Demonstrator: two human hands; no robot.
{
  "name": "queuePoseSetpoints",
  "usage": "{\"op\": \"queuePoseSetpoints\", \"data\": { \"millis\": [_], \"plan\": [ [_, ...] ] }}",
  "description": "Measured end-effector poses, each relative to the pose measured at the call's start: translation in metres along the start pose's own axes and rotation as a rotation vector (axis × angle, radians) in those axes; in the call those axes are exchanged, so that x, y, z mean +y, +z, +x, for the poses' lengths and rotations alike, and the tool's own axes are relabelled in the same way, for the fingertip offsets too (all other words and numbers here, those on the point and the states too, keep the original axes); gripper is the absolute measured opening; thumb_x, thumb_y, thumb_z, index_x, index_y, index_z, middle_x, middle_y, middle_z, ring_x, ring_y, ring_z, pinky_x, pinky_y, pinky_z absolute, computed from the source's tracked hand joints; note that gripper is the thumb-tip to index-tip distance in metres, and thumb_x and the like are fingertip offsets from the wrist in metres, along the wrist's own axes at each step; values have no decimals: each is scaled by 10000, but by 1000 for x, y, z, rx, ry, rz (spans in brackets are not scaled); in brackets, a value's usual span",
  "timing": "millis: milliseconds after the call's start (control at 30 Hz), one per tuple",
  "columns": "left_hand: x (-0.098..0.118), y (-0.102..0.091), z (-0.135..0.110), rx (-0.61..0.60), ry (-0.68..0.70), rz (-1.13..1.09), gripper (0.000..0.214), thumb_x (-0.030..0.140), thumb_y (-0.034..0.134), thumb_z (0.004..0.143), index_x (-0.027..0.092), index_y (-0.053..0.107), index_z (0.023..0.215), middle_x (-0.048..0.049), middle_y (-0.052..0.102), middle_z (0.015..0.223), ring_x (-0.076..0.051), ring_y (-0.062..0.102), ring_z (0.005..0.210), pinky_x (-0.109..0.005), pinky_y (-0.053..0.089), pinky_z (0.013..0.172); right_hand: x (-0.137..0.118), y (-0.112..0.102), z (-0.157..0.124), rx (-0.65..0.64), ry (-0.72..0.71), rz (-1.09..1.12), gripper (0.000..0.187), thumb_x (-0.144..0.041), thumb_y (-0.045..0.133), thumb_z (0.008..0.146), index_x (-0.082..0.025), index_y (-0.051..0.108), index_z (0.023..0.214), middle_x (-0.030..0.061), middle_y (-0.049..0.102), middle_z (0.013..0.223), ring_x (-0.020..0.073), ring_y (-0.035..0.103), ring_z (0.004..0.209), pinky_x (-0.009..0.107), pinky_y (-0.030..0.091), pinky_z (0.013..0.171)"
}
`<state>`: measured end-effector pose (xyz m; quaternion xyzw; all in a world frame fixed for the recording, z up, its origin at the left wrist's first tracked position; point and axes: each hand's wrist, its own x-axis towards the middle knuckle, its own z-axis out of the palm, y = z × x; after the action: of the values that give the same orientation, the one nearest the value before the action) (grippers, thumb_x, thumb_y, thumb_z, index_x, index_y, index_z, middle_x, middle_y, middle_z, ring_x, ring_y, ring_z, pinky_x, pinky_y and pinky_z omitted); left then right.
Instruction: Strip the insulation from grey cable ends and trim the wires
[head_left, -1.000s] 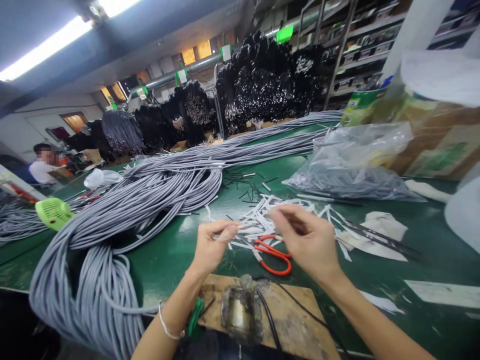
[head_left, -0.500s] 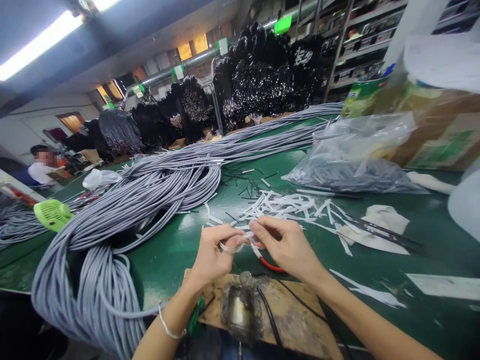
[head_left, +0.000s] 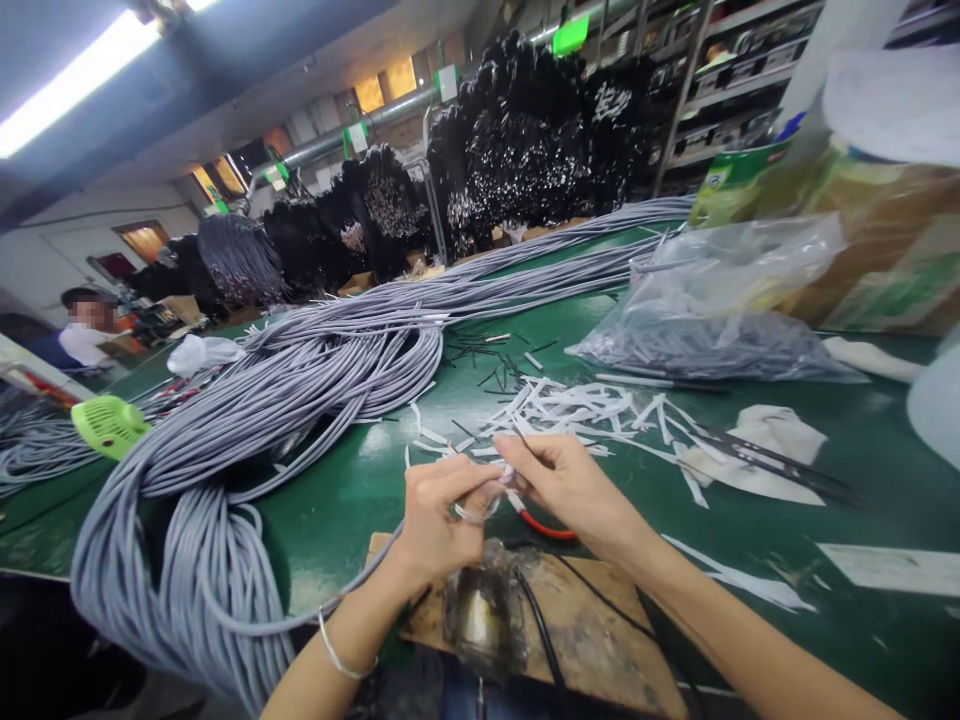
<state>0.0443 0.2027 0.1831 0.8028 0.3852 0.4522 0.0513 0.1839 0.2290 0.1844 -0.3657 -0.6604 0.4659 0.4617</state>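
Near the middle of the bench, my left hand (head_left: pixel 446 515) is closed around the end of a grey cable (head_left: pixel 375 563), which runs up behind my left wrist from the coil. A pale, thin loop (head_left: pixel 478 514) shows below its fingers. My right hand (head_left: pixel 566 485) meets the left fingertips in a pinch on a small whitish piece (head_left: pixel 507 474) at the cable end; its exact form is hidden by the fingers. Under the right hand lies a red-handled tool (head_left: pixel 547 527), partly covered. Just below both hands stands a metal pot (head_left: pixel 480 615) on a stained wooden board (head_left: pixel 592 640).
A large bundle of grey cables (head_left: pixel 300 400) fills the left side. Loose white strips (head_left: pixel 570 405), tweezers (head_left: pixel 780 465) on a cloth (head_left: pixel 780 435) and a clear bag (head_left: pixel 720 330) of grey pieces lie to the right. A green fan (head_left: pixel 110 426) stands left. A person (head_left: pixel 90 330) sits far left.
My left hand has turned and moved slightly right and down, and the grey cable now shows beside its wrist. The right fingers stay at the left fingertips. The view has shifted slightly.
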Motion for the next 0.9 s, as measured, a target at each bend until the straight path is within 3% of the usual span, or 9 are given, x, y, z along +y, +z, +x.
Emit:
{"op": "queuePoseSetpoints", "data": {
  "millis": [100, 200, 300, 467, 633, 700, 800, 900],
  "plan": [
    [0, 1, 2, 26, -112, -14, 203, 193, 483, 827, 145, 670, 766, -31, 598, 551, -114, 492, 477, -220, 336, 470, -3, -3, -4, 164, -136, -104, 344, -400, 430, 836, -164, 492, 593, -30, 433, 522, 61, 362, 433, 184, 296, 395],
    [-2, 0, 5, -2, -171, -58, 230, 219, 466, 843, 145, 665, 754, -31, 611, 569, -107, 498, 478, -212, 341, 472, -5, -7, -8, 241, -404, -321, 144, -272, 505, 815, -174, 610, 830, 4, 584, 705, 81, 519, 577, 178, 394, 523],
    [-5, -3, 5, -47, -97, 30, 244, 207, 449, 851, 143, 664, 754, -35, 607, 570, -112, 503, 495, -215, 351, 495, -4, -9, -9, 243, -517, -492, 148, -214, 501, 811, -172, 611, 721, 10, 581, 673, 86, 533, 604, 188, 393, 577],
    [-11, -4, 2, -85, 182, 362, 210, 175, 469, 835, 148, 670, 777, -7, 519, 514, -106, 430, 455, -231, 275, 464, 1, -10, -4, 113, -228, -439, 270, -243, 471, 755, -166, 450, 496, -17, 425, 508, 78, 389, 487, 203, 290, 469],
    [-9, -4, 2, -80, 265, 206, 226, 199, 457, 848, 145, 660, 763, 15, 471, 477, -97, 385, 440, -228, 266, 452, 5, -14, 2, -129, 122, -24, 334, -418, 461, 718, -187, 354, 501, -51, 305, 487, 65, 285, 460, 199, 247, 431],
    [-8, -4, 2, -38, 231, 123, 206, 189, 469, 842, 139, 652, 763, 3, 526, 506, -90, 412, 453, -215, 290, 458, 3, -14, 3, -61, 141, 34, 354, -455, 458, 727, -189, 349, 520, -55, 295, 497, 63, 282, 460, 196, 262, 434],
    [-7, -3, 3, 98, 69, 66, 172, 156, 486, 825, 118, 647, 776, -23, 605, 563, -82, 457, 461, -196, 324, 457, -1, -11, 0, 145, 37, -68, 330, -446, 427, 779, -175, 437, 591, -32, 394, 551, 75, 369, 502, 192, 321, 472],
    [-7, -2, 4, 147, -73, 61, 189, 154, 482, 818, 109, 657, 762, -17, 589, 529, -77, 448, 425, -191, 315, 426, -5, -6, -6, 162, -108, -236, 352, -391, 379, 843, -170, 497, 596, -21, 454, 521, 82, 414, 484, 195, 332, 472]
  ]
}}
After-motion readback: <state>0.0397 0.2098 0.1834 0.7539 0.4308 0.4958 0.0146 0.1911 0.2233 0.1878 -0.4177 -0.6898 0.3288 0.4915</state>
